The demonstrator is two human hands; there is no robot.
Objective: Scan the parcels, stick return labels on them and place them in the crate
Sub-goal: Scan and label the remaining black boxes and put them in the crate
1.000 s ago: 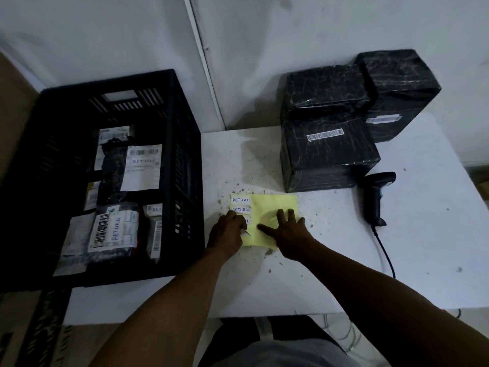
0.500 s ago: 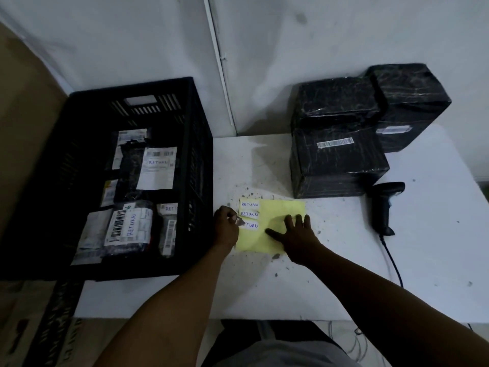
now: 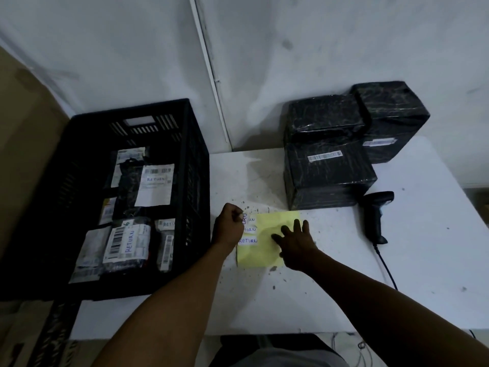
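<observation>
Left hand point(image 3: 229, 227) pinches a return label point(image 3: 245, 219), peeled up at the left edge of the yellow sheet point(image 3: 267, 241); 0.5 s ago that label lay lower on the sheet. Right hand point(image 3: 297, 246) lies flat, fingers spread, pressing the sheet to the worktop point(image 3: 423, 260), as before. Crate point(image 3: 195, 181) stands just left of the sheet, holding labelled parcels. Three black parcels point(image 3: 328, 176) sit behind; scanner point(image 3: 374, 215) lies right, apart. Open worktop lies right and front.

The crate point(image 3: 185, 144) stands left of the table point(image 3: 423, 260) (parcels point(image 3: 328, 170) behind the label sheet point(image 3: 267, 234)).
</observation>
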